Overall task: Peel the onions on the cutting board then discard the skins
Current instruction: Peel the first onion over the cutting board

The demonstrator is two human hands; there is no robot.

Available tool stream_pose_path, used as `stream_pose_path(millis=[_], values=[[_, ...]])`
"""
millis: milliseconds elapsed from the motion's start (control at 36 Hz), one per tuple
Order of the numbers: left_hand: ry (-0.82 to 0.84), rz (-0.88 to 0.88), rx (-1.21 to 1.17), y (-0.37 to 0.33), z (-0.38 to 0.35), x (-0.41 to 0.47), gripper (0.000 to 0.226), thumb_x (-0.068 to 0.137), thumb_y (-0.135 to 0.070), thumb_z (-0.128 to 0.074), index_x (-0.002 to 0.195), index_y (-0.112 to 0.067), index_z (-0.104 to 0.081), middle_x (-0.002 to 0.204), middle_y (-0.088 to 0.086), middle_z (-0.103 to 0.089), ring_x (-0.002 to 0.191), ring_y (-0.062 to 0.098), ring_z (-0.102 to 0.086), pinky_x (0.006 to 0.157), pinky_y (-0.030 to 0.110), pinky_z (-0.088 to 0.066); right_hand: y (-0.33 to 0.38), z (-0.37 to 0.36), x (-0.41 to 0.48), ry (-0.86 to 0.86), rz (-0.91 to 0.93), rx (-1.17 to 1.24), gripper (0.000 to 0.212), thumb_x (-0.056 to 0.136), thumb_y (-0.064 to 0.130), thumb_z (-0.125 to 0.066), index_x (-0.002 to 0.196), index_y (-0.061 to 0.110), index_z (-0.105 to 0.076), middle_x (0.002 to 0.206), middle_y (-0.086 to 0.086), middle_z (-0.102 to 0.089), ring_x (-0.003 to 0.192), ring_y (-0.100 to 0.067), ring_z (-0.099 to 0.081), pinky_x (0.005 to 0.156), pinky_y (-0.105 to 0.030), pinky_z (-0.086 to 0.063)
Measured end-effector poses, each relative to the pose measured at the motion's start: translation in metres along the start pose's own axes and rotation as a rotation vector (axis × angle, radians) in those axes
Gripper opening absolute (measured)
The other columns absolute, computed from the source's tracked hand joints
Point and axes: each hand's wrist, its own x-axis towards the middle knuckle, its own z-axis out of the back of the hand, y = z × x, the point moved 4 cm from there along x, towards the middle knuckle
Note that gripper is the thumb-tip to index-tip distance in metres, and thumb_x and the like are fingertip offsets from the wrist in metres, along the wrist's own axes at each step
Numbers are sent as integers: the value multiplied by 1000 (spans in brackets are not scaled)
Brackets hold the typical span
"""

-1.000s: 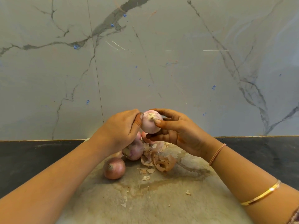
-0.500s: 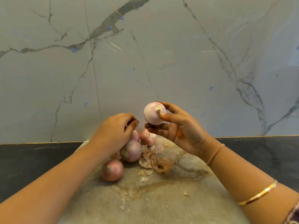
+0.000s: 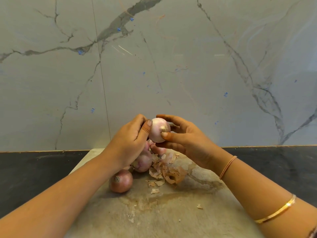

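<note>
A pale, mostly peeled onion [image 3: 158,129] is held in the air above the worn cutting board [image 3: 171,212]. My right hand [image 3: 187,143] grips it, thumb on the front and fingers curled behind. My left hand [image 3: 130,141] is curled, its thumb pressed against the onion's left side. On the board below lie an unpeeled brown onion [image 3: 121,181], a peeled pinkish onion [image 3: 143,163] and another peeled one [image 3: 157,149], partly hidden by my hands. A heap of brown skins [image 3: 169,170] lies beside them.
The board rests on a dark countertop [image 3: 34,177] against a grey marble wall [image 3: 154,66]. Small skin flakes [image 3: 199,206] are scattered over the board's near part.
My left hand dipped towards the onions on the board, then rose back to the held onion. My right hand turned the onion slightly and kept hold of it.
</note>
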Motion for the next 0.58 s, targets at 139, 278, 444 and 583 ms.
stream_pose_path(millis=[139, 278, 444, 583], values=[[35, 20, 64, 5, 0, 1, 23, 101, -26, -32, 86, -17, -48, 76, 10, -57, 72, 26, -54, 64, 41, -45, 2, 0, -1, -14, 19, -127, 42, 90, 0, -60, 128, 18, -54, 126, -12, -54, 112, -31, -61, 89, -43, -57], [68, 8, 132, 4, -2, 2, 21, 101, -23, -32, 85, -21, -45, 74, -1, -55, 70, 16, -53, 61, 28, -42, 2, 1, 0, -18, 23, -150, 41, 89, 1, -62, 125, 17, -54, 126, -12, -54, 112, -31, -61, 88, -46, -57], [66, 4, 213, 4, -3, 3, 20, 102, -22, -32, 96, -14, -49, 77, -3, -55, 73, 16, -54, 64, 31, -45, 1, -1, 0, -12, 22, -139, 37, 88, 1, -64, 118, 20, -55, 123, -11, -55, 109, -31, -62, 85, -41, -58], [-7, -9, 239, 8, 0, 6, 15, 97, -5, -38, 94, -16, -47, 73, -7, -51, 67, 14, -49, 57, 19, -38, 4, -5, -2, 21, 21, -34, 34, 87, 2, -63, 116, 19, -57, 126, -15, -56, 110, -33, -63, 85, -42, -58]])
